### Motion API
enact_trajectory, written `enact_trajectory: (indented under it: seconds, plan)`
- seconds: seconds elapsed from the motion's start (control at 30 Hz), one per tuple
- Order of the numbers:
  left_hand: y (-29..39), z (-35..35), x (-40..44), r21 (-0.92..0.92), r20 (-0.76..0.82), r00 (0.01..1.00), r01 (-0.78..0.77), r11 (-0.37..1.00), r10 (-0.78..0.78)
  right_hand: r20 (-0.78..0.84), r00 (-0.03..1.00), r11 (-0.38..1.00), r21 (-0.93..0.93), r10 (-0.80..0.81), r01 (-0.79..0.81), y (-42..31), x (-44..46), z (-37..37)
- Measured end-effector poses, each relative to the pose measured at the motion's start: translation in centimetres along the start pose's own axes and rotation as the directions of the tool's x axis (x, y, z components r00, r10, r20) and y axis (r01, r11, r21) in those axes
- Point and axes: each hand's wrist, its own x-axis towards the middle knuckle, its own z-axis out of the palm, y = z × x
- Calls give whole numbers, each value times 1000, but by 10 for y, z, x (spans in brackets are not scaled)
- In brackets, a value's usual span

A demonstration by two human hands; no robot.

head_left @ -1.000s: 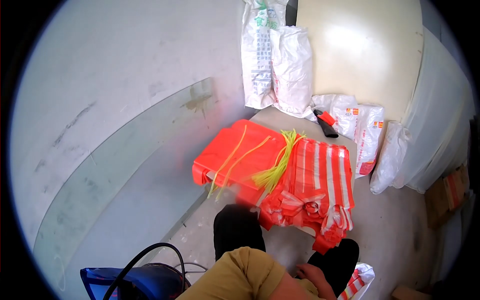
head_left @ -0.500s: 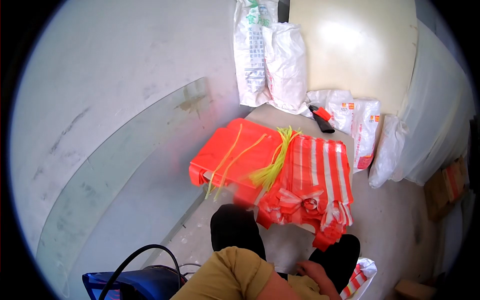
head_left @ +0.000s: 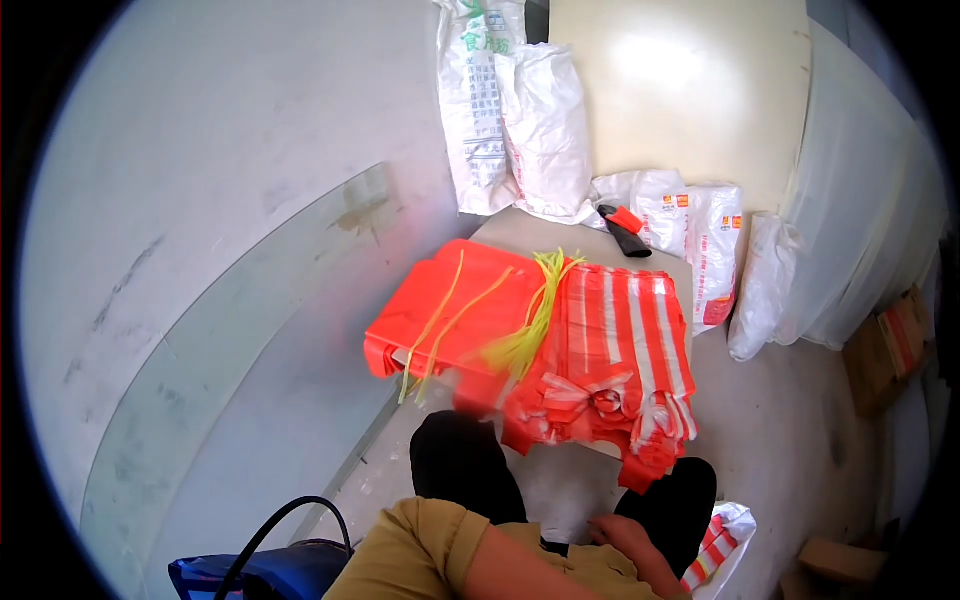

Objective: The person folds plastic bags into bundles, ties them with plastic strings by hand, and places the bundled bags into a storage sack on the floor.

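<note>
My right hand (head_left: 622, 537) is low in the view by my lap, beside my right thigh; how its fingers are bent is not clear. My left forearm (head_left: 515, 567) comes from a tan sleeve and runs across my body to the bottom edge, so the left hand is out of sight. Ahead of my knees lies a stack of red plastic bags (head_left: 455, 300), with two yellow strings across it. Right of that is a bundle of yellow strings (head_left: 535, 320), then a stack of red-and-white striped plastic bags (head_left: 625, 335) with crumpled, bunched near ends.
Both stacks rest on a pale tabletop (head_left: 520, 230). A black and red object (head_left: 627, 235) sits at its back edge. White sacks (head_left: 548, 130) stand behind. A white bag (head_left: 735, 530) with striped material is by my right leg; a blue bag (head_left: 265, 572) is at left.
The whole view has shifted slightly, with the stacks now a little further left. My left forearm has swung slightly across my body. The bags and strings keep their places on the tabletop.
</note>
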Motion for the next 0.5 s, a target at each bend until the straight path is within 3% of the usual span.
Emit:
enact_trajectory:
  seconds: [0.5]
  plan:
    - [-1, 0, -3, -28, 2, 1000, 3, 1000, -3, -52, 997, 991, -122, -62, 55, 14, 4, 9]
